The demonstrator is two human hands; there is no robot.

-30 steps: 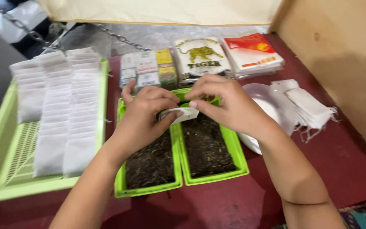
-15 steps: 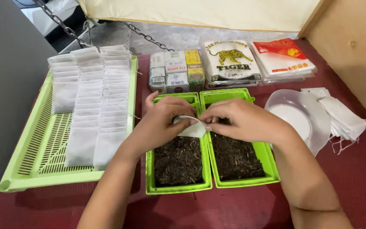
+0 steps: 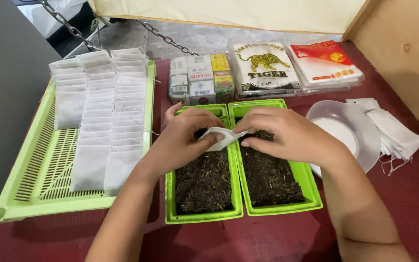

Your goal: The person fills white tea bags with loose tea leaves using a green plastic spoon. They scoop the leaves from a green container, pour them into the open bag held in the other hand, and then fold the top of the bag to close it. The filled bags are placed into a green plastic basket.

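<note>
Over green trays (image 3: pixel 238 204), fingers (image 3: pixel 248 128) pinch sachet (image 3: pixel 219 137).

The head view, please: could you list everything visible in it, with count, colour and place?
small bag: one, white, held between both hands above the two small trays
small trays: two, green, side by side at centre, filled with dark loose leaves
slotted tray: one, light green, at left
filled bags: many, white, in overlapping rows in the slotted tray
small boxes: several, mixed colours, stacked behind the small trays
flat packets: two stacks, white with yellow or red print, at back right
dish: one, translucent white, right of the trays
empty bags: a pile, white with strings, far right
chain: metal, at top left
table: dark red
left hand: pinching the small bag
right hand: pinching the small bag
</note>
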